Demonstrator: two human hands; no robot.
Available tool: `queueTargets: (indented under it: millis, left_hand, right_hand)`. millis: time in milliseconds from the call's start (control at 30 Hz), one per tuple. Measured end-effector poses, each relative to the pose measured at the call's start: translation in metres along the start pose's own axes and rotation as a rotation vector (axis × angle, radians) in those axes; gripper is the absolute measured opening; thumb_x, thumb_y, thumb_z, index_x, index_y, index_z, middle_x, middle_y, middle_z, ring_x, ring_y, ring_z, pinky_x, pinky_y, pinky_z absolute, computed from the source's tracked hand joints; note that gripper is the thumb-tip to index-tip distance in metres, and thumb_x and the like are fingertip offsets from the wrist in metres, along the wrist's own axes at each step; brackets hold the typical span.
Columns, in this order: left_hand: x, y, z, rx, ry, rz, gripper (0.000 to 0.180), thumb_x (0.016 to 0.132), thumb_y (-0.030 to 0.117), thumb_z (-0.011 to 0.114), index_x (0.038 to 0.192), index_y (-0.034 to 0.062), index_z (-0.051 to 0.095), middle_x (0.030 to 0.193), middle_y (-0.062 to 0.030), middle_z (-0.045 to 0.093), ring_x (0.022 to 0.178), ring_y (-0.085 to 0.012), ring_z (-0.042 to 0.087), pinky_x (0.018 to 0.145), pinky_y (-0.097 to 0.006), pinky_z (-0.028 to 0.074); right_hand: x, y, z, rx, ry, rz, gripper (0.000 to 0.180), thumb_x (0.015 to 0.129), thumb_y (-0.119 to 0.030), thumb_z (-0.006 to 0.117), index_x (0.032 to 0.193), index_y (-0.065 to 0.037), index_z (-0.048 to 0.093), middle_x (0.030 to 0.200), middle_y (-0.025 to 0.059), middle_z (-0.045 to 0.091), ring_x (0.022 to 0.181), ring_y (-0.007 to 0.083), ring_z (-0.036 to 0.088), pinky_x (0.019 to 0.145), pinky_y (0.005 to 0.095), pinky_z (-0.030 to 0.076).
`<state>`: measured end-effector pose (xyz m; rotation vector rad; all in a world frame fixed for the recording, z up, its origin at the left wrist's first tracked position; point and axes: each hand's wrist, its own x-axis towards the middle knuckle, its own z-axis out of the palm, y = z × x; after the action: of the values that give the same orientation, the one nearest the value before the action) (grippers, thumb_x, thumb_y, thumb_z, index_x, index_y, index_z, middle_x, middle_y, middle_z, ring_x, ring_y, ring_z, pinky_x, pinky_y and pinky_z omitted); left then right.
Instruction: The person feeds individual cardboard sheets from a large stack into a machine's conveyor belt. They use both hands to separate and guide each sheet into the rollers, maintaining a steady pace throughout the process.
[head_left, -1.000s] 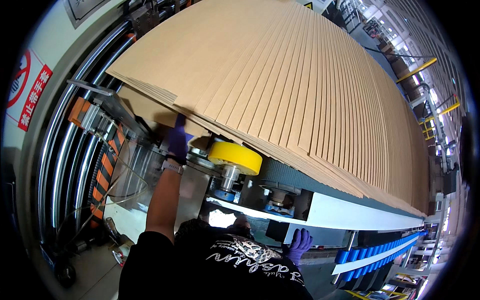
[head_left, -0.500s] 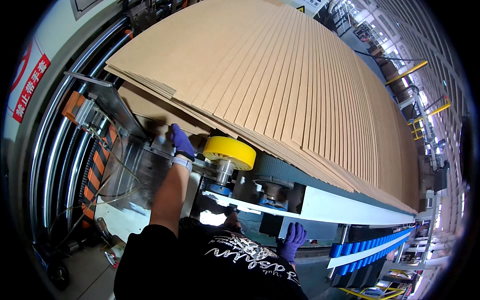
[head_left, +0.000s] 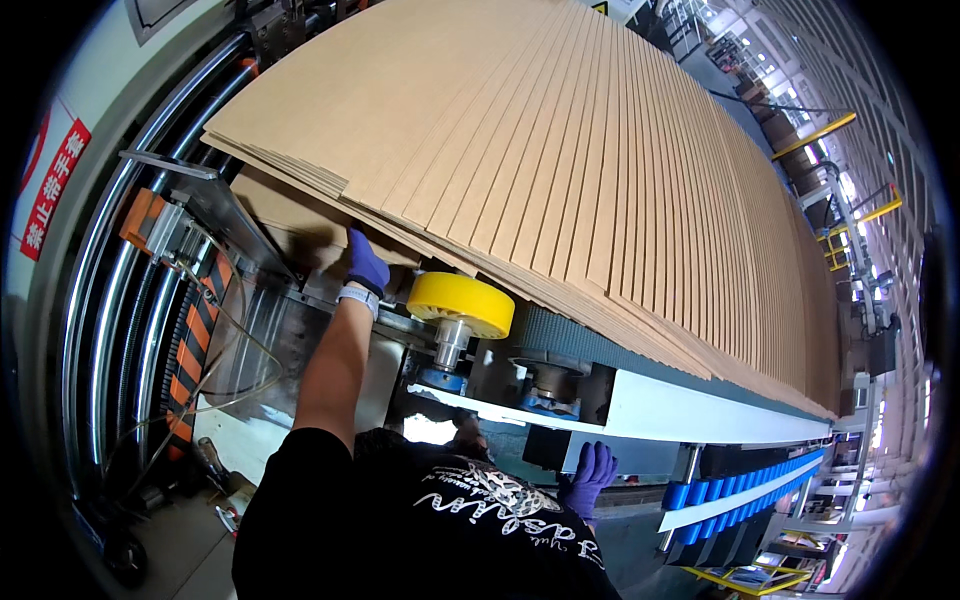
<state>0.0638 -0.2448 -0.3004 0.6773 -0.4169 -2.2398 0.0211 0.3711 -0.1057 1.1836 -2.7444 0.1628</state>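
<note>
A long, fanned row of brown cardboard sheets [head_left: 560, 170] slants across the machine. My left hand [head_left: 367, 265], in a purple glove, reaches to the near edge of the stack, beside a lower cardboard piece [head_left: 285, 215] under the overhang. One finger or thumb points up; the other fingers are hidden, so its grip does not show. Just right of that hand is a yellow wheel [head_left: 462, 303] on a metal shaft. Lower right, my right hand [head_left: 592, 475], also purple-gloved, rests near a dark grey machine panel [head_left: 640, 458] with its fingers stretched out, holding nothing visible.
A metal plate [head_left: 235, 205] stands upright left of my left hand, near an orange block [head_left: 145, 218] and steel rollers [head_left: 110, 330]. A ribbed belt [head_left: 560, 335] runs under the sheets above a white rail [head_left: 690, 408]. Blue rollers [head_left: 740, 490] line the lower right.
My left hand has moved slightly farther up, closer under the edge of the cardboard. My right hand stays in nearly the same place, and the whole view has shifted a little.
</note>
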Motion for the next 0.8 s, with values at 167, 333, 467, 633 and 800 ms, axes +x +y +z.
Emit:
queueTargets:
  millis: [167, 333, 467, 633, 800]
  left_hand:
    - [0.007, 0.011, 0.004, -0.099, -0.124, -0.036, 0.093, 0.084, 0.074, 0.041, 0.152, 0.0132, 0.024, 0.156, -0.0112, 0.024, 0.140, -0.0371, 0.025, 0.114, -0.057, 0.020]
    - [-0.003, 0.013, 0.022, -0.072, -0.061, -0.144, 0.113, 0.073, 0.085, 0.046, 0.154, 0.0129, 0.013, 0.158, -0.0231, 0.005, 0.139, -0.0542, 0.010, 0.107, -0.073, 0.014]
    - [0.001, 0.018, 0.017, -0.122, 0.037, -0.161, 0.104, 0.077, 0.083, 0.044, 0.154, 0.0179, 0.016, 0.160, -0.0164, 0.007, 0.140, -0.0526, 0.011, 0.103, -0.077, 0.015]
    - [-0.015, 0.021, 0.029, -0.270, 0.084, -0.225, 0.089, 0.085, 0.074, 0.039, 0.151, 0.0158, 0.024, 0.156, -0.0144, 0.024, 0.139, -0.0393, 0.027, 0.111, -0.059, 0.024]
    - [-0.038, 0.034, -0.010, 0.013, 0.012, -0.227, 0.113, 0.077, 0.084, 0.044, 0.153, 0.0090, 0.009, 0.156, -0.0234, 0.016, 0.141, -0.0414, 0.024, 0.113, -0.052, 0.027]
  right_hand:
    - [-0.002, 0.006, 0.009, -0.022, 0.037, -0.014, 0.093, 0.060, -0.020, 0.078, 0.142, -0.011, 0.036, 0.145, 0.0182, 0.034, 0.138, 0.0379, 0.027, 0.114, 0.0598, 0.016]
    - [-0.004, 0.011, 0.012, -0.044, 0.049, -0.028, 0.093, 0.061, -0.020, 0.076, 0.143, -0.011, 0.035, 0.146, 0.0182, 0.034, 0.138, 0.0380, 0.027, 0.114, 0.0597, 0.016]
    - [0.000, 0.010, 0.011, -0.037, 0.064, -0.049, 0.095, 0.059, -0.021, 0.078, 0.144, -0.011, 0.034, 0.146, 0.0184, 0.034, 0.139, 0.0382, 0.027, 0.114, 0.0596, 0.016]
    - [-0.004, 0.008, 0.011, -0.030, 0.036, -0.023, 0.098, 0.058, -0.020, 0.080, 0.144, -0.011, 0.034, 0.146, 0.0186, 0.034, 0.139, 0.0387, 0.026, 0.114, 0.0595, 0.015]
    - [-0.001, 0.009, 0.011, -0.034, 0.036, -0.045, 0.098, 0.058, -0.018, 0.081, 0.144, -0.010, 0.034, 0.146, 0.0185, 0.034, 0.139, 0.0389, 0.026, 0.114, 0.0594, 0.015]
